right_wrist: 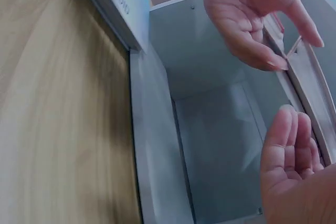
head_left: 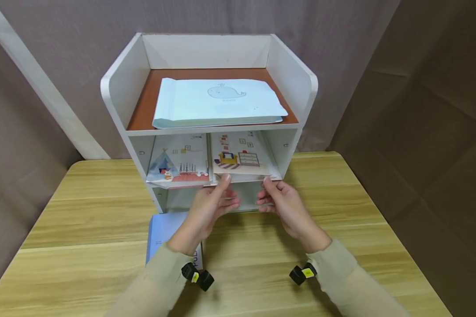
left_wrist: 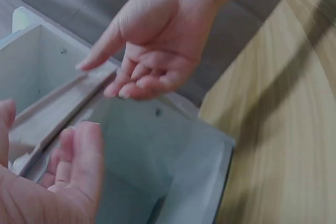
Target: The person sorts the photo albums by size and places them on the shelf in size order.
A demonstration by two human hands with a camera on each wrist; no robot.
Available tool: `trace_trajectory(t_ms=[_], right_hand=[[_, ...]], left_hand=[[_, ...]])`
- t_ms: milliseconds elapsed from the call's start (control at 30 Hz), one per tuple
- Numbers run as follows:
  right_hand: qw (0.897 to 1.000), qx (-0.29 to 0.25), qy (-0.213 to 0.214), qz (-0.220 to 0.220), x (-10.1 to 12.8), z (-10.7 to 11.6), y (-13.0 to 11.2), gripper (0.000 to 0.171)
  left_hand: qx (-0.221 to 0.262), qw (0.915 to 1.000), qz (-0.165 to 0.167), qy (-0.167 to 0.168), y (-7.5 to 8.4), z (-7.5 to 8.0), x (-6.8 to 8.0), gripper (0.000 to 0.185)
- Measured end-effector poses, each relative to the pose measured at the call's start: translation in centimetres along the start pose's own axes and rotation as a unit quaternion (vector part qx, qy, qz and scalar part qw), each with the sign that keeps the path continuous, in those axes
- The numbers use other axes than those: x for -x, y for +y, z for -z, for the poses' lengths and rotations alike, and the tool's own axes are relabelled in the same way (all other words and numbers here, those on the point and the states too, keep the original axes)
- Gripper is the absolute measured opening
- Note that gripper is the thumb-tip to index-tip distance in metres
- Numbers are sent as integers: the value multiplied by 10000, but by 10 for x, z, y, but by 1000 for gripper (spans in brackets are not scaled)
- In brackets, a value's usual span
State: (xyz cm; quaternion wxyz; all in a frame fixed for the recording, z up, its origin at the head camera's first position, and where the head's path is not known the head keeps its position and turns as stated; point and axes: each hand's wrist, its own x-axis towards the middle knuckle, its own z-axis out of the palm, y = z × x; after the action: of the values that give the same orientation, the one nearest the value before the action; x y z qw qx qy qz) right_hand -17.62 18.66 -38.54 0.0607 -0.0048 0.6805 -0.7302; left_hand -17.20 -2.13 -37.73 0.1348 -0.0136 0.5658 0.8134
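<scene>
My left hand (head_left: 210, 203) and right hand (head_left: 284, 203) are at the front edge of the middle shelf, before the right-hand picture book (head_left: 238, 154). Both thumbs lie at the book's near edge, with the other fingers loosely bent below the shelf board. This book's cover shows a yellow armchair and a chest of drawers. Beside it lies another picture book (head_left: 178, 158) with a blue tent. In the left wrist view, the right hand (left_wrist: 163, 40) has its thumb spread from its fingers. The left hand (right_wrist: 252, 19) looks likewise spread in the right wrist view.
The white shelf unit (head_left: 307, 83) stands on a wooden table (head_left: 83, 233). On its brown top board lies a thick pale book (head_left: 218, 103) with a whale drawing. A blue book-like block (head_left: 164, 226) stands front left, partly behind my left forearm. Curtains hang behind.
</scene>
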Motion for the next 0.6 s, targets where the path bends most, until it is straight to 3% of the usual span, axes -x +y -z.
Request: trace_trajectory(t_ms=[133,300,367,500,600], right_hand=[[9991,294,-292,-120,2,1,7,46],[9966,415,-635,-306,4,-5,18,48],[9954,465,-722,-419,5,-9,23,49],[9917,631,-957,-573,6,-17,34,53],[9887,700,-1152,-655,7,-23,43,53]], left_hand=[[-808,9967,-46,32,-6,17,9,73],[-1727,9846,-203,172,-14,41,25,65],[-2153,9758,-283,264,-17,49,32,63],[-3043,9503,-401,521,-22,64,47,64],[-3426,9361,-421,680,-26,75,56,67]])
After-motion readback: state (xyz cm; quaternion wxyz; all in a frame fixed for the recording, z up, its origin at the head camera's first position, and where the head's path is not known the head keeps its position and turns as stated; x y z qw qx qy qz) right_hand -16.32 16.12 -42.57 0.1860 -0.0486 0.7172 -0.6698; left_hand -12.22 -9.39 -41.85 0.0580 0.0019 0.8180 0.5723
